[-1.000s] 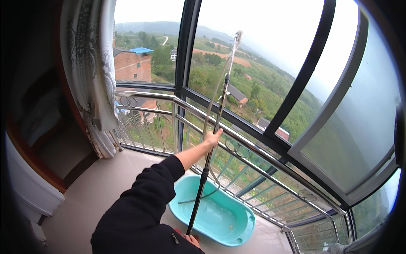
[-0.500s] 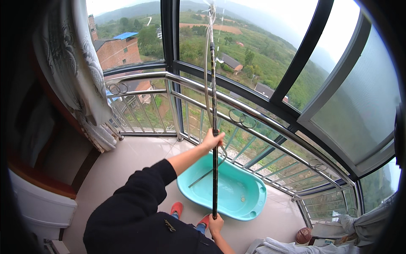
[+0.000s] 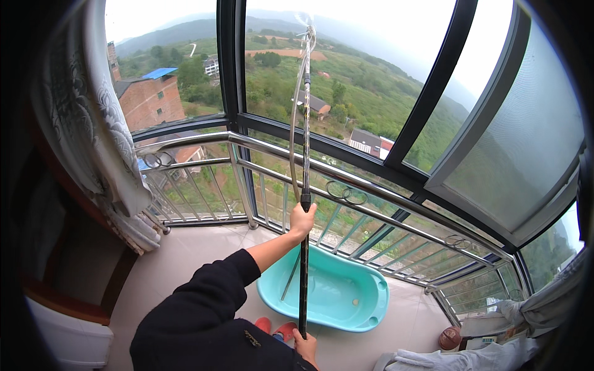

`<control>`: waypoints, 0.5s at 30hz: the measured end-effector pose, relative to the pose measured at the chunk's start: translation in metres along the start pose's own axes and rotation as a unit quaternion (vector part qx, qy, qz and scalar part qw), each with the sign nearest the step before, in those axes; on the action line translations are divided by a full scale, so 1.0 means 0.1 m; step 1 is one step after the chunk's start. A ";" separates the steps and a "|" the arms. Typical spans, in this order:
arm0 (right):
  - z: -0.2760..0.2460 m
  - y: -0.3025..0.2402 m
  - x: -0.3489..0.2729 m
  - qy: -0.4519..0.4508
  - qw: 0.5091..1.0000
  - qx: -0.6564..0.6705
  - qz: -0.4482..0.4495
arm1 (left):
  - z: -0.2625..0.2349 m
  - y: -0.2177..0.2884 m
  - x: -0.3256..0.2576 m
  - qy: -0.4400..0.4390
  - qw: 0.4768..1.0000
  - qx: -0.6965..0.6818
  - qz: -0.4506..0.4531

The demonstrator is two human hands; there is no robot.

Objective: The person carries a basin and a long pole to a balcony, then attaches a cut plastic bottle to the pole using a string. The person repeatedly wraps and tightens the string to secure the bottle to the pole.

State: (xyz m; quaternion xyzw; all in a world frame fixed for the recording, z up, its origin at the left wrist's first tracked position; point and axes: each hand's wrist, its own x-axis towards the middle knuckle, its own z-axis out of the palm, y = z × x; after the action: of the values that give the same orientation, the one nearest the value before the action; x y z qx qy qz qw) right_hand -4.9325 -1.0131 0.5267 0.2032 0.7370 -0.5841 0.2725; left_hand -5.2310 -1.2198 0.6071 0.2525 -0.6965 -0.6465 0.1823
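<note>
A long dark telescopic pole stands nearly upright before me, its thinner upper section reaching up in front of the window. My left hand is wrapped around it just below a black collar. Lower down, my right hand grips the pole near its bottom end. A pale flexible hose hangs beside the upper section and bends in at the tip, where fine whitish streaks show. Behind the pole, a thin tube slants into the turquoise tub on the floor. Whether hose and tube are one piece is hidden behind my left hand.
A metal railing curves around in front of dark-framed windows. Patterned curtains hang at left. A ball and light cloth lie at lower right. My feet in red shoes are close to the tub.
My view has shifted, so the window and railing sit lower. The pole and both hands appear farther left and lower. Both hands keep their hold on the pole.
</note>
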 end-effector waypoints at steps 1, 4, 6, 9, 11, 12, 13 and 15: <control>-0.02 0.01 0.02 0.012 0.999 -0.032 -0.021 | 0.02 -0.01 0.01 0.000 1.000 -0.001 0.001; -0.02 0.08 0.27 0.045 0.992 -0.112 -0.033 | 0.07 -0.03 0.06 0.003 1.000 0.004 0.008; -0.03 0.14 0.55 -0.047 0.998 -0.025 0.034 | 0.09 0.02 0.15 0.007 1.000 -0.006 0.014; 0.08 0.22 0.85 -0.071 0.978 0.053 -0.191 | 0.08 0.18 0.41 0.009 1.000 -0.021 0.007; 0.03 0.21 0.92 -0.079 0.973 -0.015 -0.214 | 0.06 0.29 0.63 0.005 0.999 -0.037 -0.016; 0.01 0.16 0.95 -0.062 0.991 -0.002 -0.120 | 0.04 0.32 0.71 0.007 1.000 -0.021 0.010; 0.00 0.14 0.93 -0.025 0.949 -0.106 -0.298 | 0.04 0.33 0.77 0.028 1.000 0.007 0.002; 0.06 0.03 0.93 -0.025 0.969 -0.183 -0.162 | 0.04 0.30 0.82 0.050 0.998 0.046 -0.016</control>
State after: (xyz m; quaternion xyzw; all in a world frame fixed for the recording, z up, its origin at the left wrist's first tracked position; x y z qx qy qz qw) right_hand -5.0007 -1.0198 0.4641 0.0130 0.8474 -0.4807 0.2252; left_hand -5.3031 -1.2633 0.6303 0.3041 -0.7114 -0.6030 0.1948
